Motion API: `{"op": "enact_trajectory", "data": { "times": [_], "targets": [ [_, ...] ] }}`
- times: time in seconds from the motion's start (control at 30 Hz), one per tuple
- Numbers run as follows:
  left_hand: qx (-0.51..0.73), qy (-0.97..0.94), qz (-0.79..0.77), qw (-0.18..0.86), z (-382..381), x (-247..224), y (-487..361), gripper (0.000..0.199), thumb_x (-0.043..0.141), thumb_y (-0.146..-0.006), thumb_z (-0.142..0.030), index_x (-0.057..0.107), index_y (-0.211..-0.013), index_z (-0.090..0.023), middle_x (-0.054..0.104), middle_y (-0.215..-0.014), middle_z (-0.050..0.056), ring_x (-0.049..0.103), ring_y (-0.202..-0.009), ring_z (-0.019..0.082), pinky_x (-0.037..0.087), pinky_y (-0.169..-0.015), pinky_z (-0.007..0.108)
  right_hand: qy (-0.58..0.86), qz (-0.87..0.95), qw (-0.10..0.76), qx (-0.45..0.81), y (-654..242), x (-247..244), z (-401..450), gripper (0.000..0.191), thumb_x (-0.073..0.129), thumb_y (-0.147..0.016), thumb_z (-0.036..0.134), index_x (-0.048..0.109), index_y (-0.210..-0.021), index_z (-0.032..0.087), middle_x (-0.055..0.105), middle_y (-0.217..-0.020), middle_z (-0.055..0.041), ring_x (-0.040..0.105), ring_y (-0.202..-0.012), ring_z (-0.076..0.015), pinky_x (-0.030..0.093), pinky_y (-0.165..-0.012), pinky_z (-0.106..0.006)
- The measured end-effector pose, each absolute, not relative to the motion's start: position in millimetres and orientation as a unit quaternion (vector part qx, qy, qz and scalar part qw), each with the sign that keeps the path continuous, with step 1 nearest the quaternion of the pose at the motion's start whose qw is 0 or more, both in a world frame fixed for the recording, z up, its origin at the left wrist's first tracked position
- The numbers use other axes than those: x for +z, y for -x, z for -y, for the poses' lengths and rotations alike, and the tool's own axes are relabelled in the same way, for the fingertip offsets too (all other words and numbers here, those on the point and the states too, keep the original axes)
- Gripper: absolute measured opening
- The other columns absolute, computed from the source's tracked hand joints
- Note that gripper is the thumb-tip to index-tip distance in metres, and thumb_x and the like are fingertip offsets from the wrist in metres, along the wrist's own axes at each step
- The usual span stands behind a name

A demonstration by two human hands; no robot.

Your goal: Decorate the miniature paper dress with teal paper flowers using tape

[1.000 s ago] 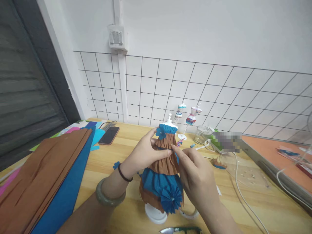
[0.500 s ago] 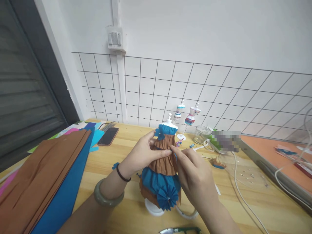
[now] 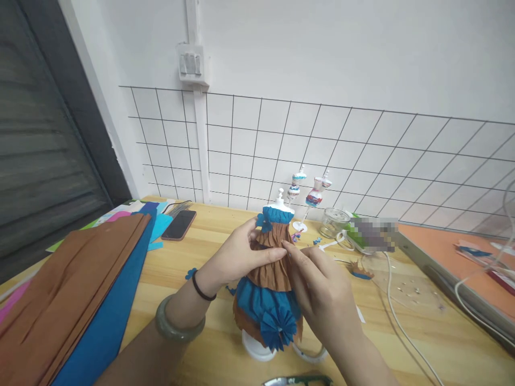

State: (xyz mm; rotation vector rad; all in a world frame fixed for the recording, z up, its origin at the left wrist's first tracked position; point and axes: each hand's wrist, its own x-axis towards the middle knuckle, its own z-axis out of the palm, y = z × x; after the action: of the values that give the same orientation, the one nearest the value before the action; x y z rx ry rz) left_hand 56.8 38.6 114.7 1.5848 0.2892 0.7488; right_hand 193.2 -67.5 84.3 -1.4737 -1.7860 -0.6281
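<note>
A small white dress form (image 3: 277,202) stands upright before me, wearing a brown and blue crepe paper dress (image 3: 270,279). My left hand (image 3: 237,249) grips the dress at the waist, thumb across its front and the other fingers behind. At the right side of the waist, my right hand (image 3: 319,279) pinches with thumb and index finger; whatever lies between the fingertips is hidden. A pleated blue paper rosette (image 3: 278,328) decorates the skirt front, and a blue paper flower (image 3: 264,222) sits at the bodice's left edge.
Brown crepe paper (image 3: 76,284) and coloured sheets lie left, near a phone (image 3: 179,224). Two small dress forms (image 3: 314,197) stand behind, beside a glass jar (image 3: 335,221). At right are a white cable (image 3: 396,316) and a paper crown piece (image 3: 361,271). Scissors (image 3: 298,381) lie at the front edge.
The dress form's lower part has shifted slightly to the right. Both hands keep nearly the same places at the waist.
</note>
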Motion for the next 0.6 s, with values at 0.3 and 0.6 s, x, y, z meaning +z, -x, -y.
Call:
{"op": "enact_trajectory", "data": {
  "times": [0.3,0.6],
  "targets": [
    [0.344,-0.683,-0.152,0.626,-37.5,112.9,-59.0,0.028,0.06,-0.078,-0.024,0.054,-0.104,-0.015,0.061,-0.112,0.008,0.057,-0.103,0.019,0.046,-0.087,0.029,0.569,0.703,0.34,-0.259,-189.6,82.7,65.6,0.032,0.044,-0.086,0.01,0.057,-0.115,0.007,0.052,-0.07,-0.007,0.046,-0.063,-0.0178,0.037,-0.054,-0.03],
    [0.338,-0.682,-0.147,0.632,-38.6,113.0,-59.1,0.025,0.059,-0.075,-0.021,0.055,-0.1,-0.017,0.065,-0.104,0.006,0.06,-0.096,0.02,0.047,-0.083,0.031,0.585,0.69,0.405,-0.135,-185.8,85.1,68.5,0.031,0.04,-0.088,0.013,0.055,-0.114,0.016,0.053,-0.073,-0.0047,0.051,-0.066,-0.017,0.043,-0.056,-0.029]
  ]
}}
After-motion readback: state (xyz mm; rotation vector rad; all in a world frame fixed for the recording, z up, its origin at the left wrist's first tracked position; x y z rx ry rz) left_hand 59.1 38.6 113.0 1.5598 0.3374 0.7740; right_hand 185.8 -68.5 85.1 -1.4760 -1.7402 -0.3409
